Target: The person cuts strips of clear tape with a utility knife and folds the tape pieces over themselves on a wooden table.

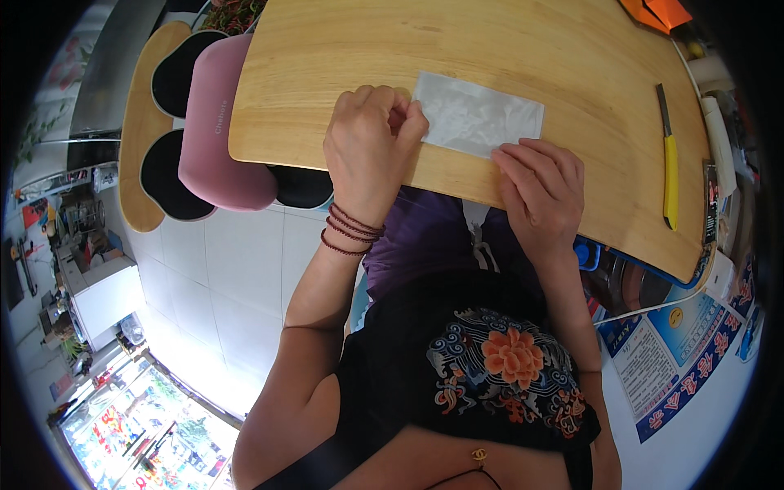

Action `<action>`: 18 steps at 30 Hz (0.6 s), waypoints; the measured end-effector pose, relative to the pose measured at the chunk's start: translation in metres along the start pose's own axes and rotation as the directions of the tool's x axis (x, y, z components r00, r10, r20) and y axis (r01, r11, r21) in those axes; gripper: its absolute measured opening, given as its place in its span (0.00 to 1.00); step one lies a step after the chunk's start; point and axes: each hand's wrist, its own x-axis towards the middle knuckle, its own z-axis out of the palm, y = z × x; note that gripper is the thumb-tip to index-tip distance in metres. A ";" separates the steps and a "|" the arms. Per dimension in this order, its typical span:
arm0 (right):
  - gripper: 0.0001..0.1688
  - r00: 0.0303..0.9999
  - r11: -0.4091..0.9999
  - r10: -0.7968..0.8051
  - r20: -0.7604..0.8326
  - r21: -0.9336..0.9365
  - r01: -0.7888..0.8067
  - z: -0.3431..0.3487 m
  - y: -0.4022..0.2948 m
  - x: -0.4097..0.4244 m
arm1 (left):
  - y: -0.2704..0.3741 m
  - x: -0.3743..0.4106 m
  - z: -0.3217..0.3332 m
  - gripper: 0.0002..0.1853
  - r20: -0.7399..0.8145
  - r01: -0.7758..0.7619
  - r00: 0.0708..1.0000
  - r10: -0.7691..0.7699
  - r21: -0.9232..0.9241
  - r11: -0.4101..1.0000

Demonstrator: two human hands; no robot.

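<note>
A flat, whitish translucent plastic sleeve (pixel 481 115) lies on the wooden tabletop (pixel 343 55) before me. At its left edge is my left hand (pixel 375 138), thumb and fingertips drawn together in a pinch; whether the edge is between them is hidden. The fingertips of my right hand (pixel 542 184) rest on the sleeve's lower right edge, fingers bent and slightly apart. Farther right lies a yellow utility knife (pixel 670 171), its dark blade pointing away from me.
An orange folded object (pixel 658 13) sits at the far right corner. A pink padded chair back (pixel 211 128) stands against the table's left side. Rolls and assorted items line the right edge. A printed poster (pixel 674 361) hangs at lower right.
</note>
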 end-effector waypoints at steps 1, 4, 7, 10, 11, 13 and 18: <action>0.20 1.000 1.000 0.003 0.003 0.002 -0.003 0.000 0.000 0.000 | 0.000 0.000 0.000 0.09 -0.001 -0.003 1.000 0.003 0.006 1.000; 0.21 1.000 1.000 0.011 0.010 0.006 -0.011 0.000 0.000 0.000 | 0.000 0.001 0.001 0.09 -0.006 -0.012 1.000 0.013 0.014 1.000; 0.21 1.000 1.000 0.017 0.019 0.008 -0.017 0.001 0.000 -0.001 | 0.001 0.001 0.001 0.09 -0.002 -0.013 1.000 0.013 0.014 1.000; 0.21 0.999 1.000 0.025 0.031 0.008 -0.026 0.001 0.000 -0.001 | 0.000 0.000 0.001 0.09 0.000 -0.012 1.000 0.012 0.025 1.000; 0.21 0.999 1.000 0.030 0.038 0.008 -0.030 0.001 0.000 -0.001 | 0.000 0.000 0.002 0.09 0.000 -0.014 1.000 0.014 0.030 0.999; 0.20 0.998 0.999 0.035 0.048 0.011 -0.036 0.000 0.000 -0.001 | 0.000 0.000 0.002 0.09 -0.009 -0.021 1.000 0.021 0.034 0.999; 0.18 0.997 0.998 0.050 0.060 0.022 -0.051 -0.001 -0.001 0.001 | 0.001 0.001 0.001 0.08 -0.007 0.007 1.000 -0.007 0.006 1.000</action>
